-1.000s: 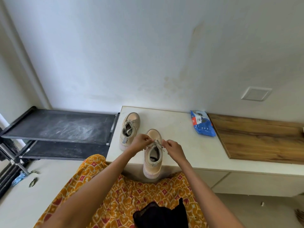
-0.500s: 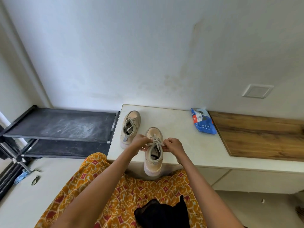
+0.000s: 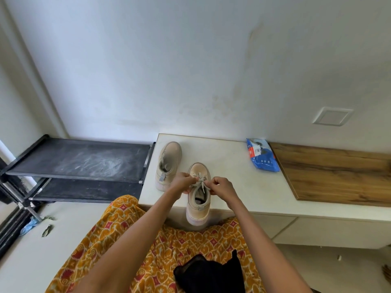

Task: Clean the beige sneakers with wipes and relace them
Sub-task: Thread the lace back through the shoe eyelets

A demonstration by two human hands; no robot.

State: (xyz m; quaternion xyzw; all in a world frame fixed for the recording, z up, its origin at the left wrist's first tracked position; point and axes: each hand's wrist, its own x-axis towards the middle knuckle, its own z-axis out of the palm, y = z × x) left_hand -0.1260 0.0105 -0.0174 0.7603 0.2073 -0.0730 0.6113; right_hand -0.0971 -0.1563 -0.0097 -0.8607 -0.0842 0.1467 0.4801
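Observation:
Two beige sneakers stand on the white counter [image 3: 237,187]. The near sneaker [image 3: 198,210] hangs its heel over the front edge, toe pointing to the wall. Its grey lace [image 3: 201,181] is crossed over the tongue. My left hand [image 3: 181,182] pinches the lace's left end, my right hand [image 3: 221,186] pinches its right end. The other sneaker [image 3: 168,164] sits behind and to the left, untouched. A blue pack of wipes [image 3: 262,155] lies at the counter's back right.
A wooden board [image 3: 338,176] covers the counter's right part. A black two-shelf rack [image 3: 80,159] stands left of the counter. My orange patterned skirt and a black cloth [image 3: 209,271] fill the foreground. Small scraps lie on the floor at left.
Both hands have drawn closer together over the near sneaker's tongue, working the lace ends. The sneakers and the wipes pack have stayed in place.

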